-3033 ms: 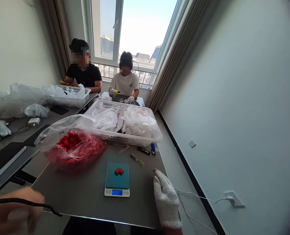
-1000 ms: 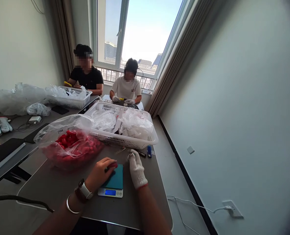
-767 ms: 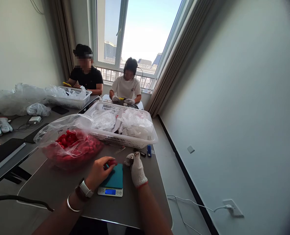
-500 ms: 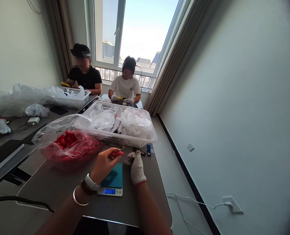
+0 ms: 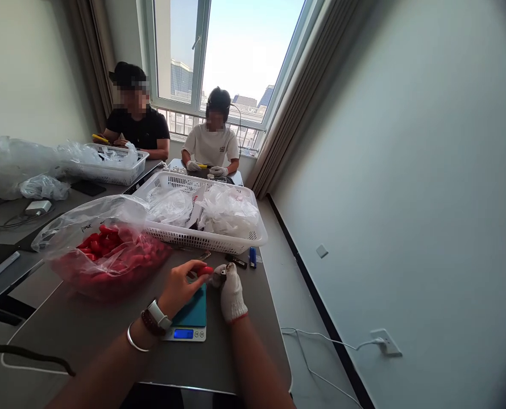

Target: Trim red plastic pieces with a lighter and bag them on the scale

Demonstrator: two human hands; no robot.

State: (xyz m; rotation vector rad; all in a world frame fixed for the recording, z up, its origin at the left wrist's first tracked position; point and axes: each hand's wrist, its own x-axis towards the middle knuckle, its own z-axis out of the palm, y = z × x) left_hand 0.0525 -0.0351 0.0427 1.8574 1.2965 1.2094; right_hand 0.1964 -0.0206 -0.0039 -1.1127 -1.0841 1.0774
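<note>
My left hand (image 5: 182,288), bare and wearing a watch, pinches a small glossy red piece (image 5: 204,271) between thumb and fingers. It hovers over a kitchen scale (image 5: 195,316) with a teal plate and a lit blue display. Close by on the right, my right hand (image 5: 232,292) wears a white knitted glove. Its fingers are closed around a small dark object (image 5: 223,273) with a pale end, mostly hidden and too small to name. The red piece almost meets the gloved fingertips. A clear plastic bag (image 5: 123,267) full of similar red pieces lies left of my hands.
A white basket (image 5: 236,243) holding plastic bags stands behind my hands. Near it lie a blue lighter-like object (image 5: 252,258) and a black one (image 5: 236,261). Two people sit at the far end; one wears gloves (image 5: 219,171). A second basket (image 5: 125,174) stands at left.
My left hand has brought the red piece nearer to the gloved right hand. The red piece is turned differently in the fingers. The whole view has shifted slightly.
</note>
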